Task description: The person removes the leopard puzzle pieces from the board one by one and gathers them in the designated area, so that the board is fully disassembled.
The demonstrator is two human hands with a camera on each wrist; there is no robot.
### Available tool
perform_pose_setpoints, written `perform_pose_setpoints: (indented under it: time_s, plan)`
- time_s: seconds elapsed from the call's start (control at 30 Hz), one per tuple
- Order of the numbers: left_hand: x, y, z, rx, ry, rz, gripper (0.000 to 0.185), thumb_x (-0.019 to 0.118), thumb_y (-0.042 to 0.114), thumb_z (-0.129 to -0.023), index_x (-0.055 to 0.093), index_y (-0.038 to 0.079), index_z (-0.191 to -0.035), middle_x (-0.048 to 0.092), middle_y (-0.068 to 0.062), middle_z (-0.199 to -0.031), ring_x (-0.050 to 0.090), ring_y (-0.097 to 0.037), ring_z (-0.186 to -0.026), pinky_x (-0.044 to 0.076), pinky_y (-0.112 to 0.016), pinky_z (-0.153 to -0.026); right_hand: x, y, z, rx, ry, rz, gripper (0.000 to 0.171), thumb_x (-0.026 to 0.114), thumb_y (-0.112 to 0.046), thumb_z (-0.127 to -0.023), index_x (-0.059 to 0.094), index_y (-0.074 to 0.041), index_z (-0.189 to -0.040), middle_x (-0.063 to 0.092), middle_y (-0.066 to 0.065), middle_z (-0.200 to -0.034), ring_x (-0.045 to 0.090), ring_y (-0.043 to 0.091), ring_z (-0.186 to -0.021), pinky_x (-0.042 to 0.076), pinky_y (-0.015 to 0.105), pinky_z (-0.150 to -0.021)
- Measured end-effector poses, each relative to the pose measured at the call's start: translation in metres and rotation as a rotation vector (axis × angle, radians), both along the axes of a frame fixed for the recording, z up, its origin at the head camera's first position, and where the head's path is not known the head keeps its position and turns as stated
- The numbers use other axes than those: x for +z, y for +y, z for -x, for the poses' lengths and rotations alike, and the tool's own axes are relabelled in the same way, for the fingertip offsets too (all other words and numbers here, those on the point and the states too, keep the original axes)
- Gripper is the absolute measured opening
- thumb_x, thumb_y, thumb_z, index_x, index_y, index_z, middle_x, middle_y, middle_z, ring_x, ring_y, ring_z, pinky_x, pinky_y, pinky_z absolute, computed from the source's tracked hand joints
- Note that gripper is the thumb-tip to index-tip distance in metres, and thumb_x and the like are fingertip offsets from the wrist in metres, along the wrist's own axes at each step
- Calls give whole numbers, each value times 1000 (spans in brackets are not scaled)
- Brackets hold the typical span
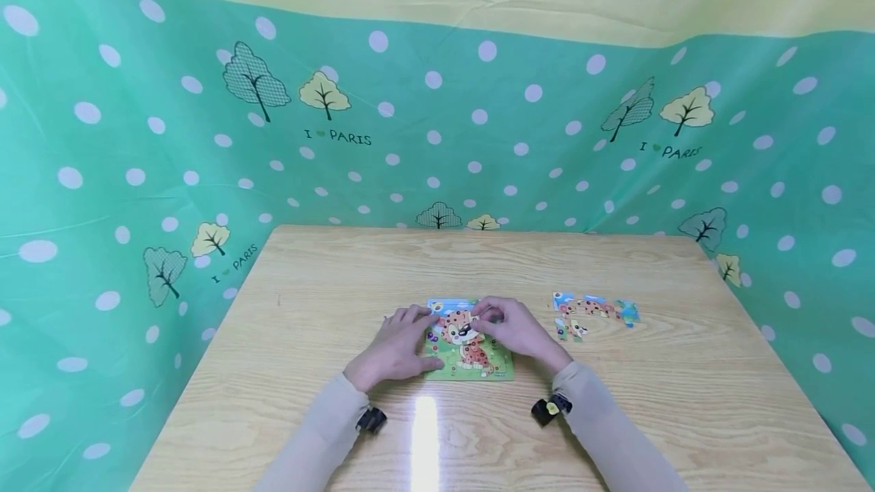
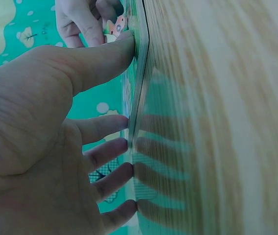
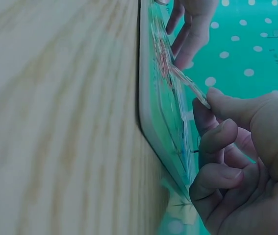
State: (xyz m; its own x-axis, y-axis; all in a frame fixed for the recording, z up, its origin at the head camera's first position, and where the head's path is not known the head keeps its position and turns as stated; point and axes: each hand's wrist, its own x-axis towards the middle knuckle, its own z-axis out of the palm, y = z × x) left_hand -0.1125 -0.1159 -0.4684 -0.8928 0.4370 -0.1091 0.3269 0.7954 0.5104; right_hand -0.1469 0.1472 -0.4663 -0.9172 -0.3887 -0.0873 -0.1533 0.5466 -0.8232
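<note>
A puzzle board (image 1: 444, 372) printed with a spotted leopard cub lies flat on the wooden table. My left hand (image 1: 399, 348) rests along the board's left side, its thumb (image 2: 112, 54) on the edge and its fingertips touching down on the table or board rim. Over the board's upper right, my right hand (image 1: 514, 327) pinches a thin puzzle piece (image 3: 192, 88) between thumb and forefinger. That piece is tilted, with its far edge down at the board's surface and its near edge raised. The right hand's other fingers are curled in.
Several loose puzzle pieces (image 1: 593, 307) lie in a group on the table (image 1: 656, 401), right of the board. A green polka-dot cloth (image 1: 437, 120) with tree prints hangs behind the table and along both sides. A bright light reflection shows on the wood in front.
</note>
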Motion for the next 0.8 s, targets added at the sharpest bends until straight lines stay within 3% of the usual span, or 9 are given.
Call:
perform_pose_setpoints:
  time_s: [0.8]
  plan:
    - [-2,-1,0,-8,-1,-9,84,83,45,-90,49,10,-159,45,-15,-164,39,-43,-151,30,-66,-128,-2,43,4,-100,8,-32,25,76,-28,-99,74,-15,-120,77,0,-102,68,16,-91,55,34,-83]
